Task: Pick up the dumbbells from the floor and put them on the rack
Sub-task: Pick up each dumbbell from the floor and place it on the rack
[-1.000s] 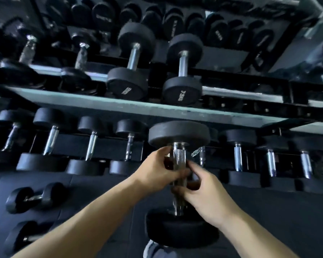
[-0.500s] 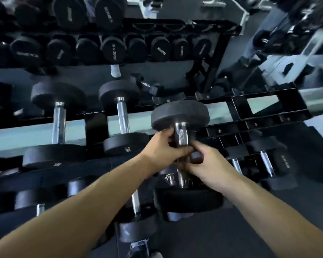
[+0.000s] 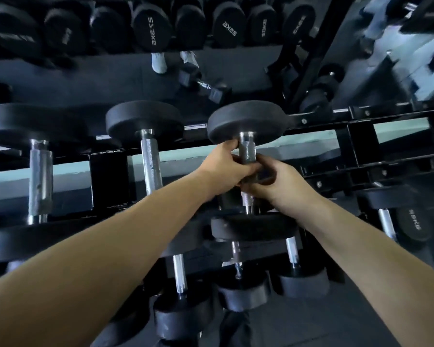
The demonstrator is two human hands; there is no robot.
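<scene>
A black round-headed dumbbell [image 3: 246, 121] with a knurled chrome handle is held over the upper shelf of the rack [image 3: 356, 144], its far head level with the rack's back rail and its near head by the front rail. My left hand [image 3: 226, 169] grips the handle from the left. My right hand [image 3: 271, 181] grips it from the right, just below the left. Whether the heads rest on the rails I cannot tell. Two more dumbbells [image 3: 145, 121] lie on the same shelf to the left.
The lower shelf holds several smaller dumbbells [image 3: 241, 294] under my arms. A mirror behind the rack reflects a row of black dumbbells [image 3: 150, 26] and a hex dumbbell [image 3: 203, 83] on the floor. The empty part of the upper shelf runs off to the right.
Both hands have carried the dumbbell up from near the floor and forward onto the upper shelf level. The view has swung right along the rack.
</scene>
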